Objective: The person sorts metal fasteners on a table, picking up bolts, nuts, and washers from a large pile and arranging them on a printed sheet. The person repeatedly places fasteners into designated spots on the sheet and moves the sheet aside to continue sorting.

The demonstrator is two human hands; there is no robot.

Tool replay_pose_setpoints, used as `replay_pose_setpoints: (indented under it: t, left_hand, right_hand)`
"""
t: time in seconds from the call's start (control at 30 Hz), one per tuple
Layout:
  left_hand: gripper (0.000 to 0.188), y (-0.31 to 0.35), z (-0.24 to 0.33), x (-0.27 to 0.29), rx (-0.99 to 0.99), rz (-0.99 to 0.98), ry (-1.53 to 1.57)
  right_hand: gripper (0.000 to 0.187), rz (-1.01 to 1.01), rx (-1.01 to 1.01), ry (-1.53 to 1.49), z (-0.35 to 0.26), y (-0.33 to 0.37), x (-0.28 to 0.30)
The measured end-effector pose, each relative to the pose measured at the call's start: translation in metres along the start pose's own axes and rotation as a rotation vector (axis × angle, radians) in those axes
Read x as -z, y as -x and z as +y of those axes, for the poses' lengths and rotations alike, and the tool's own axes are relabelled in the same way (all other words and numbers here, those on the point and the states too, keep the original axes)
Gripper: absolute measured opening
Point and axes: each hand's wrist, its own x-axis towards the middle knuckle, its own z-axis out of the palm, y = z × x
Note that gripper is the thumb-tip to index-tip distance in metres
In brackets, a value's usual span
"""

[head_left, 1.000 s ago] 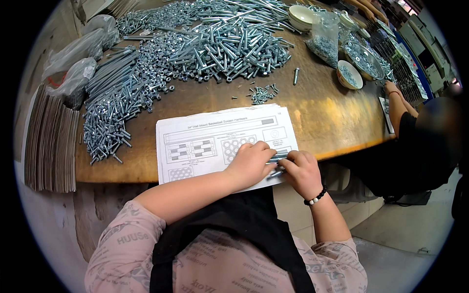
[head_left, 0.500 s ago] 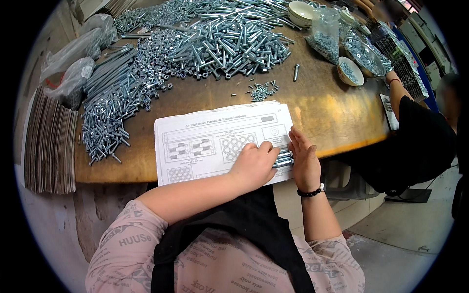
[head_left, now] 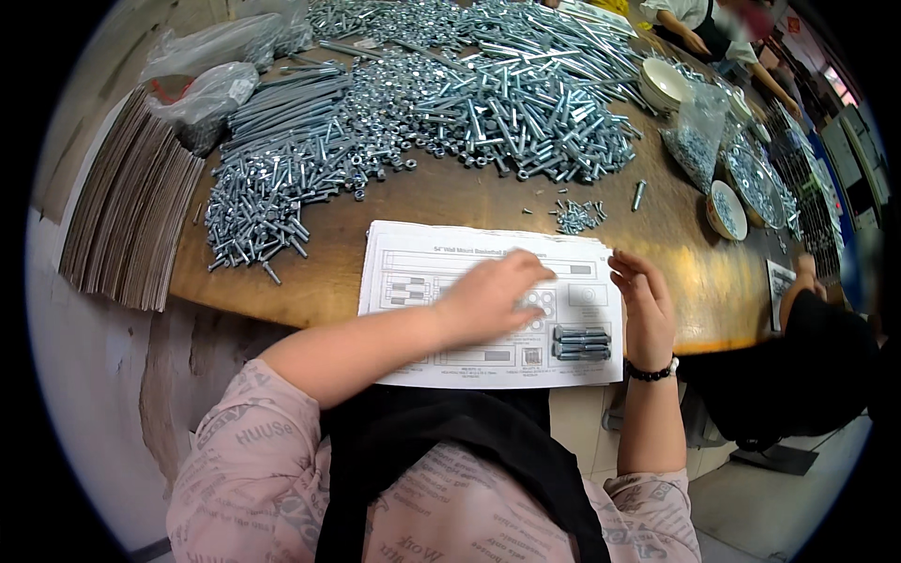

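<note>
My left hand [head_left: 493, 298] is over the middle of a stack of printed sheets [head_left: 488, 379], blurred by motion. Its fingers look apart, and nothing shows between them. Several thick hex bolts [head_left: 582, 344] lie side by side in a printed box near the sheets' right edge. Beside that edge stands my right hand [head_left: 648, 305], upright and open, fingers stretched, a dark bead bracelet on its wrist. Line drawings of hardware parts cover the top sheet, partly hidden under my left hand.
Past the sheets lie a few small screws [head_left: 580, 218], a single bolt [head_left: 639, 194] and a large heap of bolts [head_left: 535, 122]. Nuts [head_left: 380, 103] adjoin it. Stacked cardboard [head_left: 127, 202] stands left; a bowl [head_left: 726, 211] and a bag of hardware [head_left: 696, 141] sit right. Other people work nearby.
My left hand has let go of the bolts and moved up and left over the sheets. The bolts now lie uncovered. The view has shifted, and my right hand remains by the edge.
</note>
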Motion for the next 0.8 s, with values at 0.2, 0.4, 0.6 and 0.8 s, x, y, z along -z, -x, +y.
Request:
replay_pose_setpoints:
  t: [0.2, 0.4, 0.6, 0.8]
  left_hand:
    - [0.041, 0.034, -0.088, 0.088, 0.297, 0.324, -0.201]
    - [0.042, 0.080, -0.149, 0.127, 0.521, 0.417, -0.482]
    - [0.047, 0.067, -0.160, 0.110, 0.509, 0.393, -0.550]
    - [0.035, 0.055, -0.169, 0.091, 0.264, 0.378, -0.498]
  right_hand:
    - [0.027, -0.241, 0.049, 0.336, 0.019, -0.075, -0.040]
    - [0.035, -0.422, 0.132, 0.701, 0.053, -0.144, -0.105]
    - [0.036, -0.547, 0.318, 0.980, 0.077, -0.188, -0.193]
    - [0.049, -0.644, 0.503, 1.008, 0.112, -0.211, -0.232]
